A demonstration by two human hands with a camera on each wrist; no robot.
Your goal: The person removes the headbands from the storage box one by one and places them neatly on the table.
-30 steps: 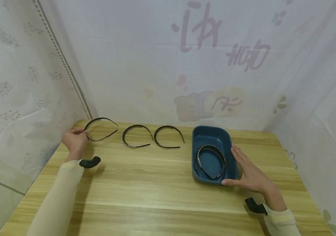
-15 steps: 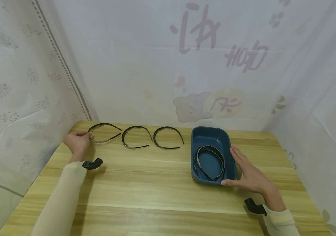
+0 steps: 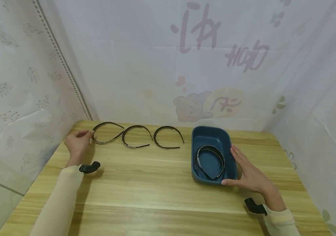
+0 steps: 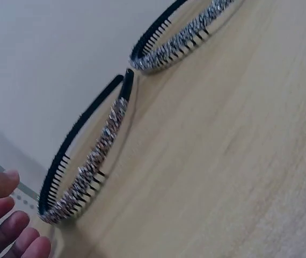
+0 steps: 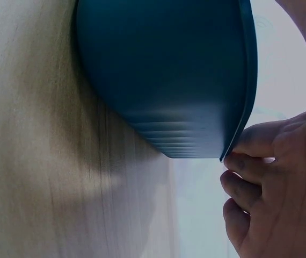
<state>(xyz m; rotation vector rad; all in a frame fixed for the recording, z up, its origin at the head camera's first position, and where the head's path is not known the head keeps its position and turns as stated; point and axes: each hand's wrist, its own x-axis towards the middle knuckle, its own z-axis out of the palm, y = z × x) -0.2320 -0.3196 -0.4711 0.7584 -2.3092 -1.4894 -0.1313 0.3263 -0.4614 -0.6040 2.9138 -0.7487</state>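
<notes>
In the head view my left hand (image 3: 78, 142) is beside the curved end of the leftmost black headband (image 3: 104, 142). The left wrist view shows a gap between its loosely bent fingers (image 4: 0, 185) and this headband, which has glittery trim and comb teeth. One of its tips lies right at a second headband (image 3: 130, 147); a third headband (image 3: 167, 147) lies to the right. My right hand (image 3: 251, 175) rests against a blue plastic box (image 3: 195, 134), its fingers stretched along the right rim and its thumb on the near rim. Glittery headbands (image 3: 198, 160) lie overlapping inside the box.
The wooden table (image 3: 144, 193) runs back to a printed white curtain (image 3: 144, 65), with more curtain on both sides. Black wrist-worn devices (image 3: 89, 167) sit at both cuffs.
My left hand shifted the leftmost headband rightward, toward the second one, and let go of it, drawing slightly back. The right hand and the box stayed in place.
</notes>
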